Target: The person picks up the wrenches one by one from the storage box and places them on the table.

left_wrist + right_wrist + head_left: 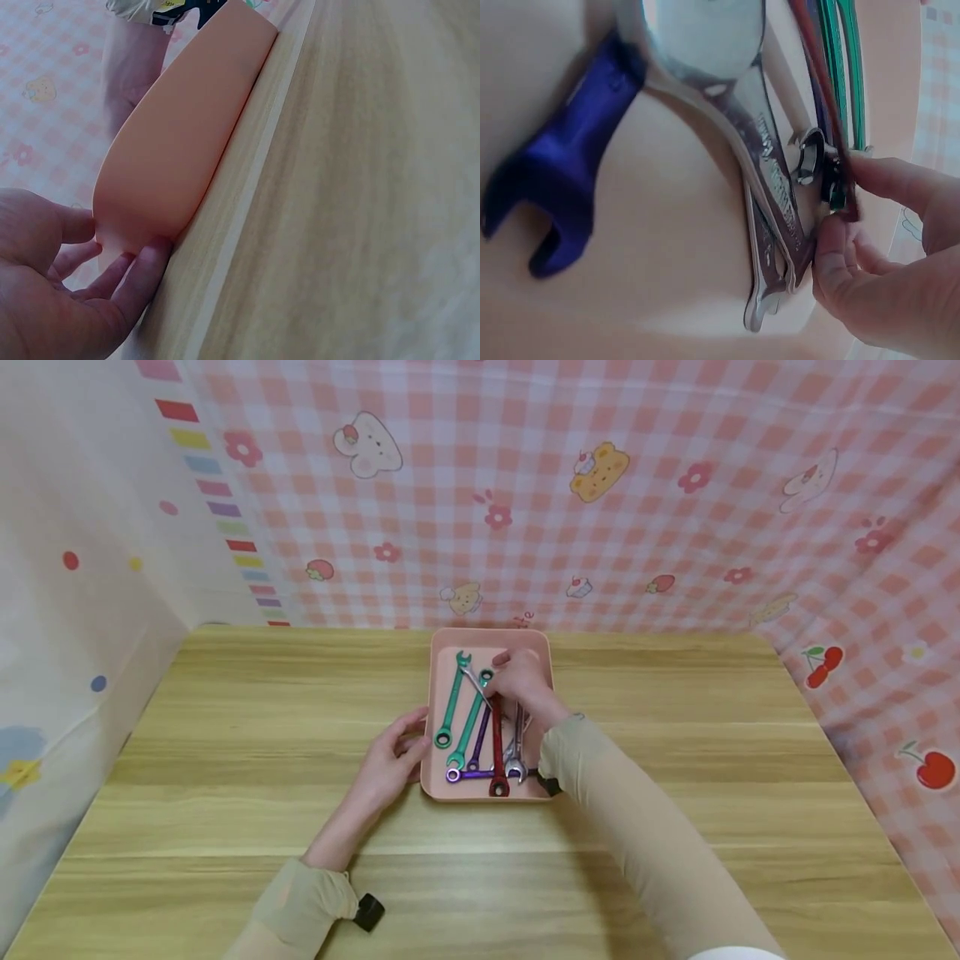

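A pink tray point(487, 798) holds several combination wrenches. My right hand point(519, 679) reaches over its far right part and pinches the far end of a red wrench point(497, 743) between thumb and fingers. In the right wrist view, the red wrench point(832, 112) runs up from my fingertips, past silver wrenches point(769, 161). Green wrenches point(453, 700) lie at the tray's left, and a purple wrench point(472, 774) lies crosswise near the front. My left hand point(390, 762) rests its fingertips against the tray's left wall point(180, 127).
The tray stands on a wood-grain table point(300, 693), near its back edge. Behind the table hangs a pink checked cloth point(487, 468) with cartoon prints. A dark strap end point(369, 912) hangs at my left wrist.
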`<state>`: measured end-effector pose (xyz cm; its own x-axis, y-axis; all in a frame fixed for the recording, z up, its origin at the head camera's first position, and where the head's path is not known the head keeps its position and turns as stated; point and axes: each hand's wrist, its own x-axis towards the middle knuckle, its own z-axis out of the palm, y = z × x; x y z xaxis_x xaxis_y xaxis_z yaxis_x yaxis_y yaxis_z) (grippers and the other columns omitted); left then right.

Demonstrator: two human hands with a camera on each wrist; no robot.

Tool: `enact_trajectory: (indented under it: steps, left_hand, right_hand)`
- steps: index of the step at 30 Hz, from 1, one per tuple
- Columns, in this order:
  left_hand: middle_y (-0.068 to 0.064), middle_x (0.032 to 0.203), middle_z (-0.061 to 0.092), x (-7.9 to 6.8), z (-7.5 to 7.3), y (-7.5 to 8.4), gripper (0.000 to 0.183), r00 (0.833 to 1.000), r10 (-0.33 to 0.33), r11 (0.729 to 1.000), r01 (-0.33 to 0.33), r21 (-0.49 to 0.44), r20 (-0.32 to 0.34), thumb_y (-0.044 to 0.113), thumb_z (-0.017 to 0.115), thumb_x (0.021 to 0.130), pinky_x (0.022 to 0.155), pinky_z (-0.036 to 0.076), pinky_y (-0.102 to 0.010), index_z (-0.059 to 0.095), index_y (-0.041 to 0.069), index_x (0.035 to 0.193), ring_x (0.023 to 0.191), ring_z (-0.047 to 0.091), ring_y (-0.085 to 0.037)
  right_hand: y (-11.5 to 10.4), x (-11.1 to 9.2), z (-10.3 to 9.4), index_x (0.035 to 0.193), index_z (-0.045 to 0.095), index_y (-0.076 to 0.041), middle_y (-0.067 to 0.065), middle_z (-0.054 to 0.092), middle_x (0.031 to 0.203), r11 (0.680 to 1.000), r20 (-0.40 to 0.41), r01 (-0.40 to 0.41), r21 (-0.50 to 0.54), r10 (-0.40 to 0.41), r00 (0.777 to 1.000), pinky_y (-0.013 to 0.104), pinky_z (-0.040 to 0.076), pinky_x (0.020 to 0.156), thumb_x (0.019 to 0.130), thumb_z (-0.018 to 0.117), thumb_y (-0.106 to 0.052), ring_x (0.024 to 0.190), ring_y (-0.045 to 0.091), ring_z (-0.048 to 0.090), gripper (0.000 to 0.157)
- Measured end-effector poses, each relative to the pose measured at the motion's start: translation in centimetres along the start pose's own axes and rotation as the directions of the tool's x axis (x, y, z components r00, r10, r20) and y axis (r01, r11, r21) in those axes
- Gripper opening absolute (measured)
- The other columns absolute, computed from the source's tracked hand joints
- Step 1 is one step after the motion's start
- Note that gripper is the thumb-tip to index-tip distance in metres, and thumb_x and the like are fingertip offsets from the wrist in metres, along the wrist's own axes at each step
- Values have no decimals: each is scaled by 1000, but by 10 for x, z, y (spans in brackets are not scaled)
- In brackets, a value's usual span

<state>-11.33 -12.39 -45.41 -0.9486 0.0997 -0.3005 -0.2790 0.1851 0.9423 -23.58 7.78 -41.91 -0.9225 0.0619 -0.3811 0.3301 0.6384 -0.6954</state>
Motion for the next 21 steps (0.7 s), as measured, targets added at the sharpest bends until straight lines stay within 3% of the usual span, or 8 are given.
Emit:
enact_trajectory:
  steps: [8, 15, 21]
  left_hand:
    - [-18, 158, 50, 1, -1, -1, 53, 1000, -5, 1000, 5, 11, 1, 10, 51, 110, 87, 63, -29, 41, 17, 162, 131, 60, -36]
    - [-22, 157, 49, -1, -1, -1, 54, 1000, 10, 1000, -10, -8, 6, 7, 51, 109, 88, 64, -32, 40, 12, 161, 132, 59, -39]
    - [-22, 157, 49, -2, 0, 0, 53, 1000, 8, 1000, -8, -5, 3, 8, 51, 109, 88, 64, -32, 41, 13, 161, 131, 60, -38]
  right_hand:
    - [-1, 0, 3, 127, 69, -9, 12, 72, 130, 996, 48, -56, 70, 52, 997, 34, 59, 91, 87, 80, -3, 104, 22, 69, 42]
    - [-3, -4, -5, 114, 79, -9, 11, 79, 120, 998, 109, -21, 63, 14, 994, 29, 55, 88, 90, 82, -14, 98, 17, 69, 25]
    - [-2, -2, -12, 125, 75, -3, 16, 77, 125, 963, 217, -33, 269, -27, 976, 23, 59, 80, 94, 76, -4, 82, 8, 69, 31]
